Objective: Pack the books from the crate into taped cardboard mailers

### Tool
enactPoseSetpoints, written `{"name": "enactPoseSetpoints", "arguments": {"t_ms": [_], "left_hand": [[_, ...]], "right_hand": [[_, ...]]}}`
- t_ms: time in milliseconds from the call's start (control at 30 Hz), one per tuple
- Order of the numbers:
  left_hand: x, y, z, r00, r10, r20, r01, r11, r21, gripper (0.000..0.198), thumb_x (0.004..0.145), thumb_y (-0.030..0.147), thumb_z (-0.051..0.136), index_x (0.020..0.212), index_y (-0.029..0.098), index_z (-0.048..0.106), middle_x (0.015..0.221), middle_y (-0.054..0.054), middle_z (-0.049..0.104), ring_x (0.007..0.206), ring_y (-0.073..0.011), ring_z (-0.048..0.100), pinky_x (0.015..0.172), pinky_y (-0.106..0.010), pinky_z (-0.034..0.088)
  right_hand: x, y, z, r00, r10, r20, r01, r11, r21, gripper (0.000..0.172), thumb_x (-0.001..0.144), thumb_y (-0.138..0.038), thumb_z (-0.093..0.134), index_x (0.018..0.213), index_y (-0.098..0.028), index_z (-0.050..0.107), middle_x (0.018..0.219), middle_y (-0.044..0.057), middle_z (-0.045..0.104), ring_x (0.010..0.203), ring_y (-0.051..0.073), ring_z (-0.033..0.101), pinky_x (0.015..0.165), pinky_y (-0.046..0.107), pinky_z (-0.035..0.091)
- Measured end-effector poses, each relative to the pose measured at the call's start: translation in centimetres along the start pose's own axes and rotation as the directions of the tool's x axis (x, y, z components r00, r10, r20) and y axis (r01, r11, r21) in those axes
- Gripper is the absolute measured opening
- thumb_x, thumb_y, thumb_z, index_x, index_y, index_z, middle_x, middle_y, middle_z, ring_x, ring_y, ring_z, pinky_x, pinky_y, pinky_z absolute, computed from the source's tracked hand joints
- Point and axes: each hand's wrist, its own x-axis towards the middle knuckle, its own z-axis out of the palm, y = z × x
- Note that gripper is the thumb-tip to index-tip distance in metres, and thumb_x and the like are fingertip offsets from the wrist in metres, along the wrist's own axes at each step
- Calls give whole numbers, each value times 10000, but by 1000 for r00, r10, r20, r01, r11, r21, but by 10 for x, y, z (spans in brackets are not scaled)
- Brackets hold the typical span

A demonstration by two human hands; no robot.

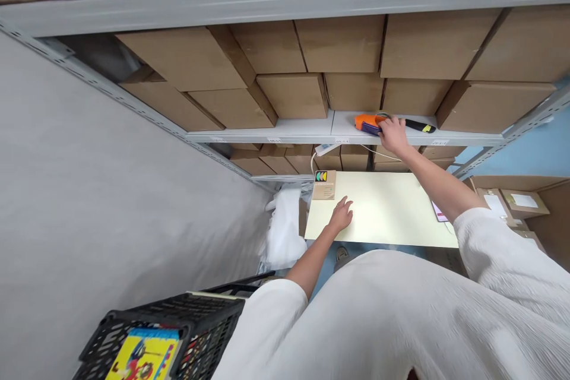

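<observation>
My right hand (393,134) reaches up to the grey shelf (312,128) and closes on an orange tape dispenser (367,123) that lies at the shelf's front edge. A black utility knife (419,126) with a yellow tip lies just to the right of that hand. My left hand (341,214) rests flat, fingers apart, on the pale yellow table (392,214). A small brown carton (324,184) with coloured marks stands at the table's far left corner, a little beyond my left hand.
Brown cardboard boxes (294,95) fill the shelves. A black plastic crate (178,332) with a yellow item sits at lower left. White wrapping (285,228) lies left of the table. Open cartons (512,202) stand at right. A white wall runs along the left.
</observation>
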Motion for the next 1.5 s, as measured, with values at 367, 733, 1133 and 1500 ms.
{"name": "enactPoseSetpoints", "arguments": {"t_ms": [367, 733, 1133, 1500], "left_hand": [[34, 53, 36, 985, 105, 139, -112, 993, 45, 520, 1043, 215, 553, 1560, 192, 609, 1794, -161, 408, 1668, -305, 400, 1369, -503, 349], [32, 73, 82, 941, 139, 310, -168, 983, 71, 527, 1044, 221, 537, 1568, 191, 591, 1812, -153, 373, 1684, -296, 365, 1366, -491, 347], [20, 68, 91, 931, 92, 354, -141, 983, 116, 523, 1055, 208, 506, 1571, 175, 588, 1814, -155, 373, 1693, -281, 350, 1388, -463, 306], [26, 78, 91, 937, 108, 332, -146, 985, 95, 522, 1055, 207, 513, 1570, 170, 589, 1805, -159, 387, 1690, -287, 356, 1390, -471, 304]], "right_hand": [[-190, -6, 14, 952, 228, 203, -263, 951, 165, 368, 1068, -345, 478, 1328, -149, 649, 1345, 246, 685, 1248, 438, 540, 1028, 519, 393], [-360, 7, 94, 596, 598, 535, -701, 713, -16, 410, 1023, -282, 508, 1398, -173, 632, 1322, 197, 706, 1242, 382, 621, 1043, 487, 477], [-397, 27, 118, 520, 658, 544, -782, 623, -7, 497, 1013, -278, 487, 1471, -122, 600, 1313, 255, 702, 1217, 412, 637, 1061, 541, 477], [-401, 30, 112, 538, 652, 535, -763, 646, -20, 439, 1032, -336, 545, 1425, -154, 619, 1330, 221, 685, 1227, 384, 607, 992, 475, 494]]}}
